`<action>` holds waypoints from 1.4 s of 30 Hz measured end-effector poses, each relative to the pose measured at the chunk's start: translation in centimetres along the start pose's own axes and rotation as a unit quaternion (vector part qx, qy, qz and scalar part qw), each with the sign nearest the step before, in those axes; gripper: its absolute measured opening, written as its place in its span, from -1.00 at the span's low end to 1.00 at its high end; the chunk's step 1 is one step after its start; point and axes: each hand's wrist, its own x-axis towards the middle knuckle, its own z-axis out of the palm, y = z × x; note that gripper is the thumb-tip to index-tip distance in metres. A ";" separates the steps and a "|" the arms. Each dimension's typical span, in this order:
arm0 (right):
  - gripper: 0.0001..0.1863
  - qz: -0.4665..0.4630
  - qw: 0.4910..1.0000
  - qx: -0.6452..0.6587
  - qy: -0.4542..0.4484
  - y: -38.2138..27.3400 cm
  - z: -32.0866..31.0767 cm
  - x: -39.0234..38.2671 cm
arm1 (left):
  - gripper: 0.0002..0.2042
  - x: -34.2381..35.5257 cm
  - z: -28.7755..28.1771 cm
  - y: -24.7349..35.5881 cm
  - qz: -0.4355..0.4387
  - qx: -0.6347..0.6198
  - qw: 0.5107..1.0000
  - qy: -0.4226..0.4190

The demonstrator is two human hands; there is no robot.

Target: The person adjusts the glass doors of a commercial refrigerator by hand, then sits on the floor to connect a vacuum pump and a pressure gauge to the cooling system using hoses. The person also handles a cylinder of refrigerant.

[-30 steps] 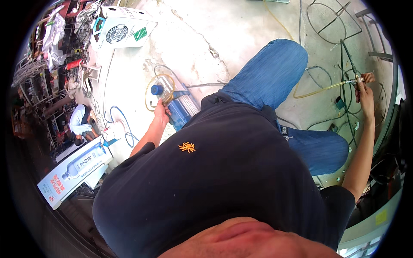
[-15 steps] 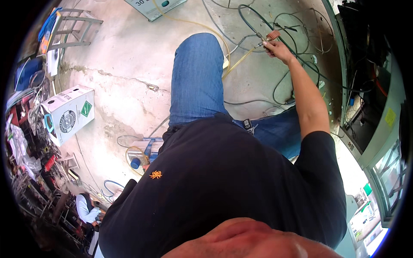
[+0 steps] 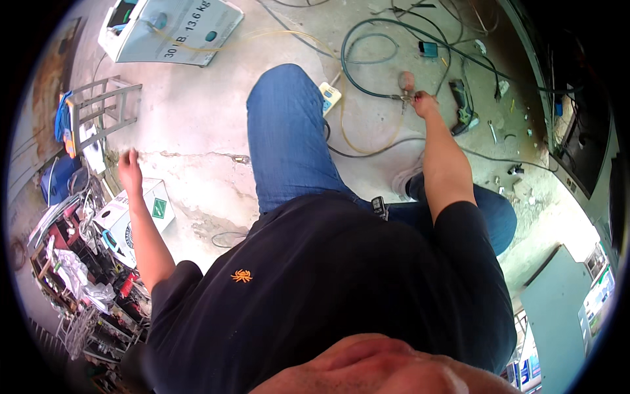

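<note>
My right hand point(image 3: 426, 104) is closed round the fitting of a pressure gauge valve, held out ahead on the right. Its round reddish gauge point(image 3: 407, 81) sticks up beside my fingers. From the fitting a dark hose point(image 3: 357, 80) curves away to the left, and a thin yellow hose point(image 3: 344, 121) hangs below in a loop. My left hand point(image 3: 130, 172) reaches out far left with nothing visible in it, its fingers stretched and slightly apart. It is nearest to a white carton point(image 3: 161, 190) with a green diamond label and a metal step stool point(image 3: 108, 108).
A large whitish carton point(image 3: 220, 23) stands at the top left. Near my knee lies a cream-coloured device point(image 3: 330, 97). On the right are a green and black power tool point(image 3: 462, 108), a wrench point(image 3: 493, 131) and several cables. Cluttered shelving point(image 3: 79, 282) lines the left side.
My left hand has come into view from beside my body and extends to the far left. My right hand still holds the gauge valve, now lower in the picture. The view has shifted.
</note>
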 end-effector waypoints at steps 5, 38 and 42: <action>-0.57 -0.021 0.987 0.160 0.003 1.2 -0.6 -3.4 | -0.56 16.9 -2.7 19.7 0.269 0.077 0.924 0.259; -0.54 0.070 0.923 0.377 0.043 2.1 -10.9 -15.0 | -0.36 28.1 8.6 27.4 0.302 0.232 0.922 0.066; -0.56 0.013 0.928 0.366 0.076 -4.1 -17.2 -11.8 | -0.29 18.1 9.1 28.5 0.368 0.208 0.903 0.081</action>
